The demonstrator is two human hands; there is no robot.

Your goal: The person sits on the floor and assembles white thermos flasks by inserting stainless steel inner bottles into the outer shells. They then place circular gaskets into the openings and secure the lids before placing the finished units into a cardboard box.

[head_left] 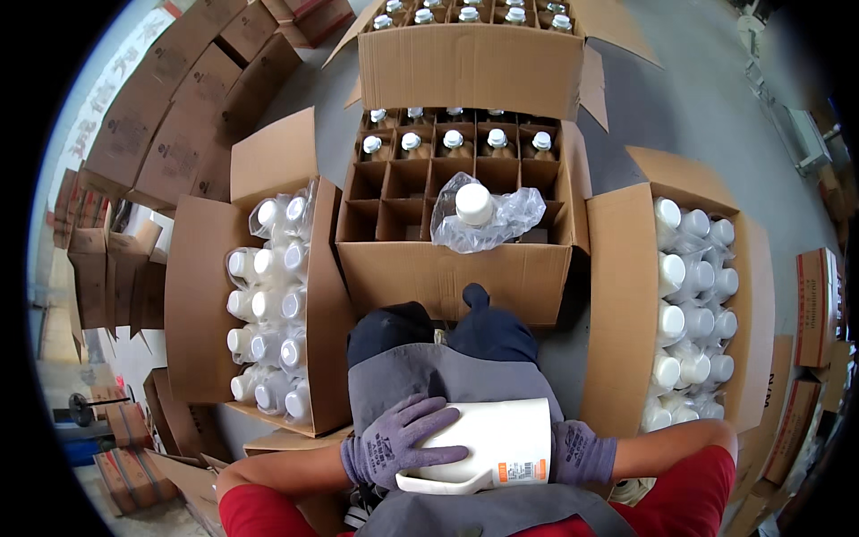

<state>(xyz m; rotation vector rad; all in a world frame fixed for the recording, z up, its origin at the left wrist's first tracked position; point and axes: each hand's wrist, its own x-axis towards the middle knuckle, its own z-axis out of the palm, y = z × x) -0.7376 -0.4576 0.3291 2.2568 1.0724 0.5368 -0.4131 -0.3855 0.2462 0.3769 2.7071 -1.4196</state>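
A white plastic jug [501,434] with a handle and an orange-and-white label lies on its side across my lap. My left hand [413,438], in a grey-purple glove, is wrapped over its left part with the thumb and fingers apart. At the jug's right end is my right hand [577,452], gloved alike and holding that end; its fingers are hidden by the jug. In front of my knees stands a divided carton [456,273]. A white-capped bottle in a clear plastic bag [483,210] sits upright in its near rows, and capped bottles [453,140] fill the far rows.
Open cartons of bagged, white-capped bottles stand at my left [201,304] and right [617,304]. Behind the divided carton is another open carton [465,67] with bottles. Stacked cartons [170,116] line the far left, and more boxes [812,304] are at the right edge.
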